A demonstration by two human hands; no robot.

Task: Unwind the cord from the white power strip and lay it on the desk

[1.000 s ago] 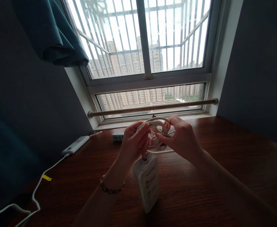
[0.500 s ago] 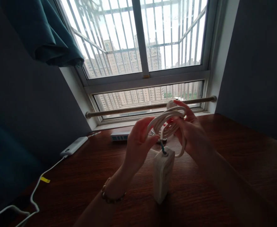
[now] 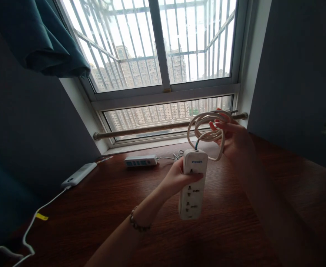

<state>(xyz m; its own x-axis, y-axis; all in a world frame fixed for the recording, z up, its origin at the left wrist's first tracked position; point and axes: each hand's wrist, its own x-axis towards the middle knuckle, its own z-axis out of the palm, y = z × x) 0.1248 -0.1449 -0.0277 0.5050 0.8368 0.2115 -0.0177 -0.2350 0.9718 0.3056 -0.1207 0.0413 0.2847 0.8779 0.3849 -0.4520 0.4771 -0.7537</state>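
Handling of a power strip at a window-side table. The left hand [image 3: 176, 180] grips the long, white plastic power strip with slotted sockets [image 3: 196, 198], its thumb laid across the upper face; the strip slants over the near-centre of the reddish-brown wood-grain table [image 3: 235, 230], and whether its near end touches the surface cannot be told. The right hand [image 3: 232, 135], fingers curled, holds the looped, off-white cable [image 3: 207, 138], which joins the strip's far end. Far left of the strip lies a white oblong block with blue panels [image 3: 140, 161]; farther left, a white rounded slab-shaped device [image 3: 79, 174] with a white cord [image 3: 47, 205].
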